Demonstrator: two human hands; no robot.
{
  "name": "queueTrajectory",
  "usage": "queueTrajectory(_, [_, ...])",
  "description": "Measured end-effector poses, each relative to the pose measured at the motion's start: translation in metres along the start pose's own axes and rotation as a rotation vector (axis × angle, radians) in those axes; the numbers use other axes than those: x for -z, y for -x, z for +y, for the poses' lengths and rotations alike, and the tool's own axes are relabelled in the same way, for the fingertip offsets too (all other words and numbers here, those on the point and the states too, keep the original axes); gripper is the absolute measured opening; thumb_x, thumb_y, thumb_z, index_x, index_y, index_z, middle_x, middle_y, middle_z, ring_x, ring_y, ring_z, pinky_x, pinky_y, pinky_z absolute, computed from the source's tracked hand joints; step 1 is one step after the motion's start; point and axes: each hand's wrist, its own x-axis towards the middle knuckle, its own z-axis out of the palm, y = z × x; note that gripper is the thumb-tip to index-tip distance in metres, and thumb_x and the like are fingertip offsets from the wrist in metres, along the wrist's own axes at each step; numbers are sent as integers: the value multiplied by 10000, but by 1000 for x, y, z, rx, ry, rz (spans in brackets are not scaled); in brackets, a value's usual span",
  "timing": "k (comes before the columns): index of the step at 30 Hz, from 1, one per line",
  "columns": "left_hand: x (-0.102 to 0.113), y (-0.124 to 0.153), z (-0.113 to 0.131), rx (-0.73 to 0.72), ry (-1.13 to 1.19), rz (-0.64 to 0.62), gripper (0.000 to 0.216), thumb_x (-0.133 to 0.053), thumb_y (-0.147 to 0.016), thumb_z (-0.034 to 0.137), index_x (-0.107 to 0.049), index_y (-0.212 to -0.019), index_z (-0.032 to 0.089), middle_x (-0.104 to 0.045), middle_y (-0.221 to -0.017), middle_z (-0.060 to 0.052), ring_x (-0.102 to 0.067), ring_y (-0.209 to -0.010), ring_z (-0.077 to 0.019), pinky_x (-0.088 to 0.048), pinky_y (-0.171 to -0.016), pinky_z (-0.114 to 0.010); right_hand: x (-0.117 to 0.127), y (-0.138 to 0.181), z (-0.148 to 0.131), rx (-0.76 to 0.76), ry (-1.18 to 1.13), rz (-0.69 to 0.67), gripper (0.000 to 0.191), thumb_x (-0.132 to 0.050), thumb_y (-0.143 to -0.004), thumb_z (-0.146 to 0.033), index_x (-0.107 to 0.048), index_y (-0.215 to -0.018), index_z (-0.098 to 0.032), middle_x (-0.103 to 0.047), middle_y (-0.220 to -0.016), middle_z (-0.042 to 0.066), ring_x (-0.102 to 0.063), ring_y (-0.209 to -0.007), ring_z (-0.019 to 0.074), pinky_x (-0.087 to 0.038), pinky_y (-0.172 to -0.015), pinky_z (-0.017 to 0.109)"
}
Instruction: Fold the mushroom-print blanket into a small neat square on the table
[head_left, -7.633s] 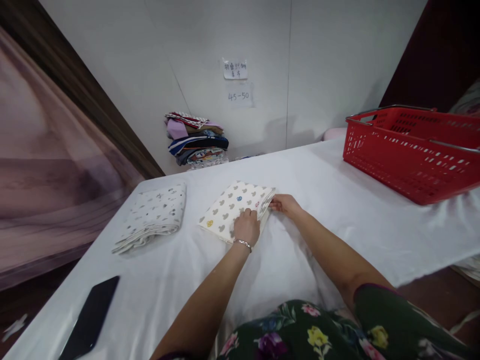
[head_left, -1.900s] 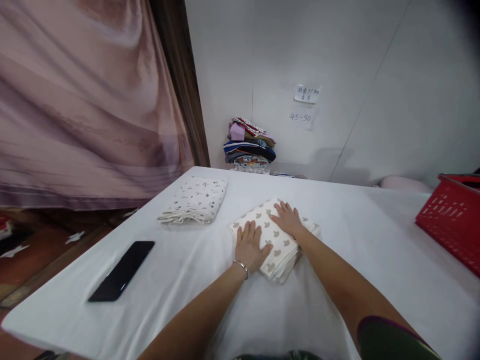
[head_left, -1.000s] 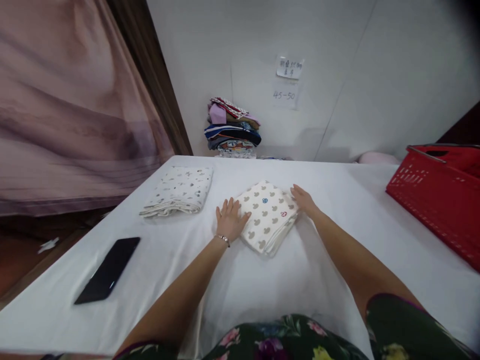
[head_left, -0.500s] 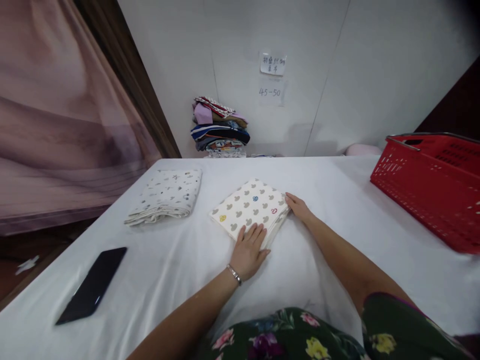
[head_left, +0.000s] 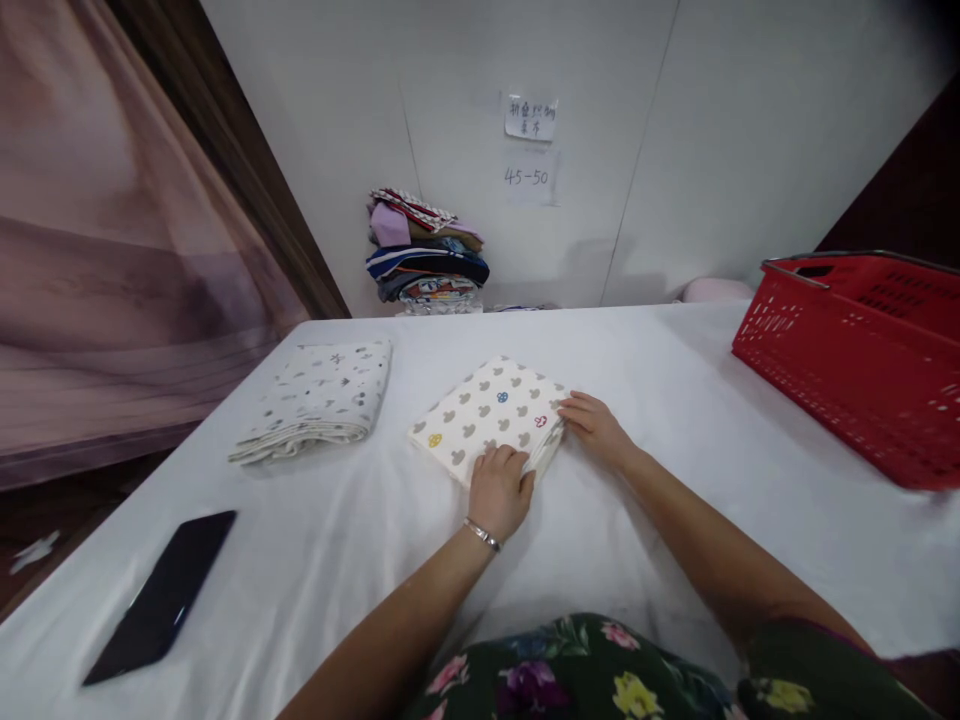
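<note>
A folded cream cloth (head_left: 480, 400) with grey mushroom prints and a few coloured ones lies on the white-covered table, its layered edge facing right and towards me. My left hand (head_left: 499, 492), a silver bracelet on its wrist, has bent fingers over the near edge, with the thumb at the layered side; it looks closed on the cloth. At the right corner, the fingers of my right hand (head_left: 596, 425) curl onto the cloth's edge. The right thumb is hidden.
Another folded printed cloth (head_left: 319, 395) lies at the left, with a black phone (head_left: 165, 595) nearer me. A red basket (head_left: 855, 360) stands at the right. Beyond the table rises a pile of folded fabrics (head_left: 427, 250), near paper signs (head_left: 530, 118) on the wall.
My left fingers were laid out flatter on the cloth and are now bent at its near edge. The right fingers have shifted slightly over the corner. The whole view has shifted a little.
</note>
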Motion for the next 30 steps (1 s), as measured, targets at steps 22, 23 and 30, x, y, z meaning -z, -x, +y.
queueTrajectory(22, [-16,6,3,-129,-149,15,128,-464,-821,102,-557,-775,177,-536,-813,-48,-470,-789,-194,-371,-694,-355,-2,-2,-13,-14,-31,96,257,-441,-825,-247,-676,-926,-229,-639,-1061,66,-527,-1063,225,-345,-985,456])
queueTrajectory(23, [-17,7,4,-130,-150,22,131,-465,-822,102,-554,-764,177,-532,-805,-47,-468,-781,-192,-373,-690,-356,0,-5,-19,-17,-43,98,269,-436,-820,-248,-675,-942,-232,-634,-1084,66,-522,-1079,229,-331,-998,467])
queueTrajectory(30, [-25,9,5,-143,-164,86,163,-452,-832,94,-558,-770,201,-525,-794,-41,-467,-782,-195,-399,-689,-352,-17,-39,-69,-65,13,-18,490,-383,-868,-413,-458,-1314,-225,-371,-1424,81,-285,-1327,247,-276,-1048,472])
